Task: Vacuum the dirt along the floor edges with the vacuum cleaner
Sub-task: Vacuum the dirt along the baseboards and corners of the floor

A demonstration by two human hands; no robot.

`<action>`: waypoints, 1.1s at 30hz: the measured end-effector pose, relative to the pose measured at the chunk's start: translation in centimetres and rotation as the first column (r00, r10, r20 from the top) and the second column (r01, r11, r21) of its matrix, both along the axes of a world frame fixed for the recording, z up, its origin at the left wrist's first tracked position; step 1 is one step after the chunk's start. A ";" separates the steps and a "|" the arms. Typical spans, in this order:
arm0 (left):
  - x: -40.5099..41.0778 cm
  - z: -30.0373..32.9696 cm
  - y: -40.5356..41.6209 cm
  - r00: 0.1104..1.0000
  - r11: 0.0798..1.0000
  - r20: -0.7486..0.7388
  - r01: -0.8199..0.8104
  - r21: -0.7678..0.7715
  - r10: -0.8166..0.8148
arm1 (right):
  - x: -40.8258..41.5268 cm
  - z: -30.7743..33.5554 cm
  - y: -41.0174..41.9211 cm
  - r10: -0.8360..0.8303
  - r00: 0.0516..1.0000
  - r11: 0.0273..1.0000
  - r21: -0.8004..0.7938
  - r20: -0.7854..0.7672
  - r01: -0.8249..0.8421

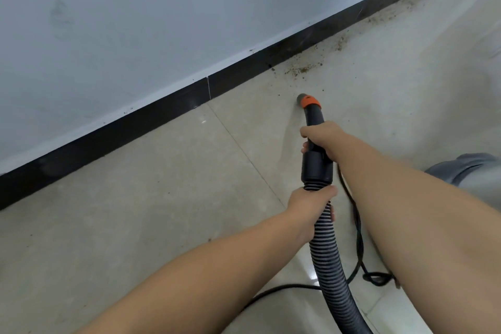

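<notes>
The wall (pixel 135 22) fills the upper left of the frame. Dirt (pixel 303 69) lies on the floor (pixel 135 211) beside it, just above the nozzle (pixel 307 100).

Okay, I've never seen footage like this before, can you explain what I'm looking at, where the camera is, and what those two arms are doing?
This is one picture from a camera worn on a person's head, looking forward and down, so the two bare arms are the wearer's own. The right hand grips the black rigid handle of a vacuum cleaner, and the left hand holds the ribbed hose just behind it. The nozzle, with an orange collar, points at the tiled floor near a black skirting board under a pale wall. Brown dirt lies along that edge ahead of the nozzle. A black cord trails on the floor.
</notes>
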State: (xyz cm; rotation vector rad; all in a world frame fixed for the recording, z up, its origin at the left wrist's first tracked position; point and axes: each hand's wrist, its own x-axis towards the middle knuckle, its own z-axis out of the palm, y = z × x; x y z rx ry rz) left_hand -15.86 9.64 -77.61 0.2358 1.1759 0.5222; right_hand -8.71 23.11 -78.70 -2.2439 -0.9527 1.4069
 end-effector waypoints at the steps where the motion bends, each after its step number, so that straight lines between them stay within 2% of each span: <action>1: -0.2 0.0 0.5 1.000 1.000 -0.004 -0.007 0.005 0.007 | -0.2 0.1 0.5 0.004 1.000 1.000 0.000 -0.003 -0.004; 10: -5.1 -0.9 2.8 0.989 0.993 -0.085 -0.116 0.015 0.117 | -7.3 0.2 2.8 0.120 0.983 0.993 0.030 -0.141 -0.117; 20: 0.5 -1.0 4.0 0.999 0.999 -0.037 0.026 0.030 -0.025 | 0.8 -0.2 3.6 -0.024 0.999 0.999 0.032 -0.044 0.025; 29: -2.4 -1.5 5.3 0.992 0.994 -0.062 -0.112 0.009 0.112 | -4.5 -0.6 5.6 0.120 0.985 0.992 0.042 -0.120 -0.116; 33: -2.0 -1.6 5.3 0.994 0.997 -0.072 -0.076 0.021 0.077 | -3.6 -0.5 5.3 0.086 0.987 0.996 0.045 -0.136 -0.080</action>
